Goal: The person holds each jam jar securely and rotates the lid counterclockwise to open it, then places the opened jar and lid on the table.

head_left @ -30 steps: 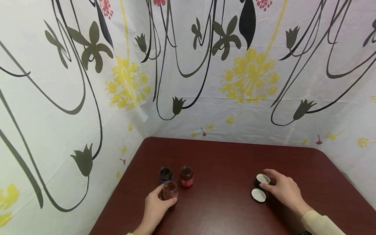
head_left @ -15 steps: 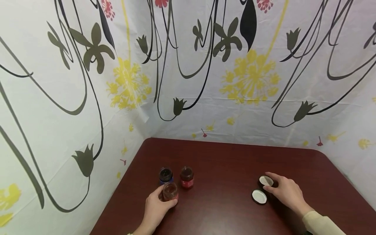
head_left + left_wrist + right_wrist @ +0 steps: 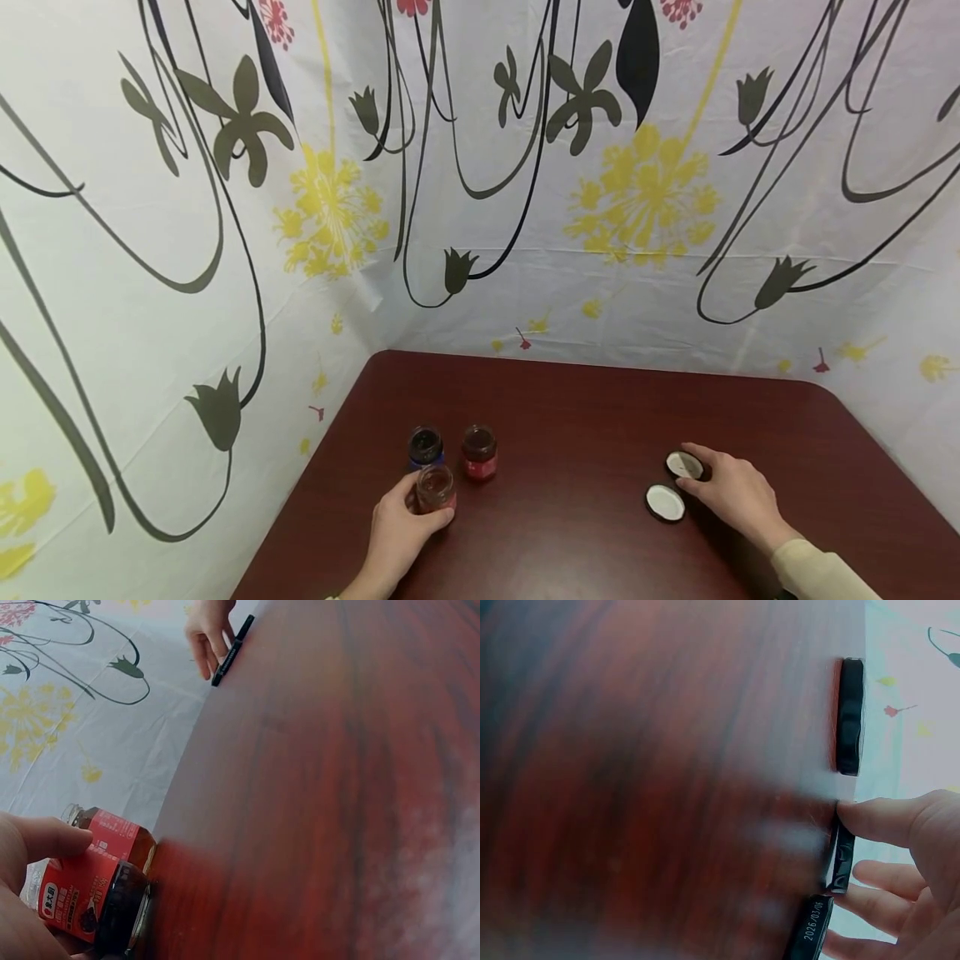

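Note:
My left hand (image 3: 401, 527) grips a small open glass jar (image 3: 435, 490) from the near left side. Just behind it stand an open jar of dark contents with a blue label (image 3: 426, 448) and an open red-labelled jar (image 3: 480, 457). In the left wrist view, a thumb presses on the red label of the held jar (image 3: 71, 896). My right hand (image 3: 731, 493) pinches a jar lid (image 3: 685, 466), its pale inside facing up, between thumb and fingers. Another upturned lid (image 3: 664, 503) lies nearer me. The right wrist view shows a further black lid with a printed date (image 3: 810, 930) by the fingers.
A dark red-brown wooden table (image 3: 570, 517) carries everything. White cloth printed with flowers (image 3: 525, 275) hangs along its back and sides. A wide stretch of tabletop separates the jars from the lids.
My right hand and the pinched lid have shifted slightly right and towards me, widening the gap sideways from the nearer lid. My left hand keeps its grip on the jar in place.

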